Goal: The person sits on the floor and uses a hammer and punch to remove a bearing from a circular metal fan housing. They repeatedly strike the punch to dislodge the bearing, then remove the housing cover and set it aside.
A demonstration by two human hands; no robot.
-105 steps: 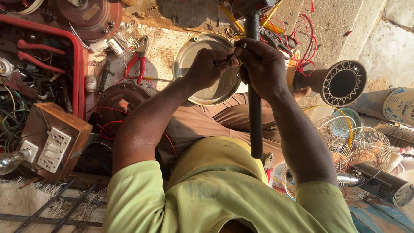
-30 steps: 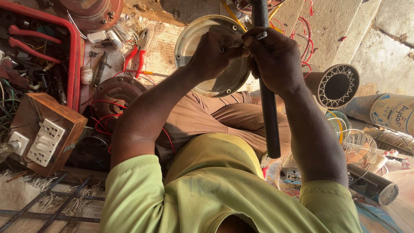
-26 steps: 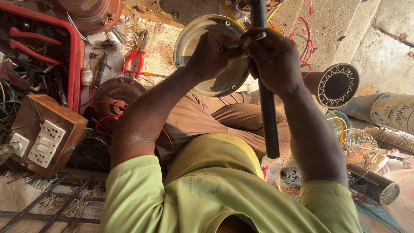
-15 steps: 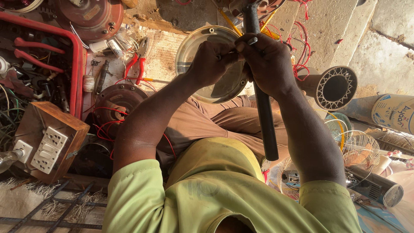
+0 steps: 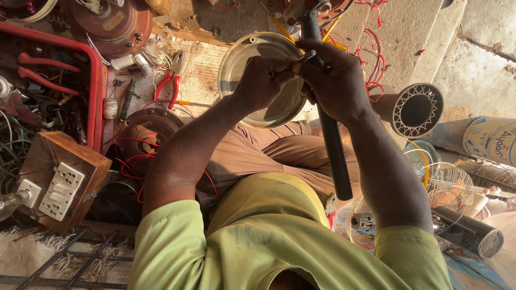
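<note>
My right hand (image 5: 336,80) grips a long black metal rod (image 5: 334,156) that runs from my lap up toward a reddish motor housing (image 5: 328,8) at the top edge. My left hand (image 5: 263,80) is closed next to it, pinching a small metal part at the rod's upper section, where the two hands touch. Behind both hands lies a round shiny metal dish (image 5: 258,53) on a pale board. What the left fingers pinch is too small to name.
Red-handled pliers (image 5: 166,80) and a copper-wound motor (image 5: 142,131) with red wires lie left of my knee. A wooden switch box (image 5: 59,180), a red toolbox (image 5: 51,80), a grille cone (image 5: 416,110) and wire fan guards (image 5: 441,182) surround me.
My hands stay together on the rod throughout. The rod's tilt shifts slightly and the view drifts, with the upper motor housing now showing at the top edge.
</note>
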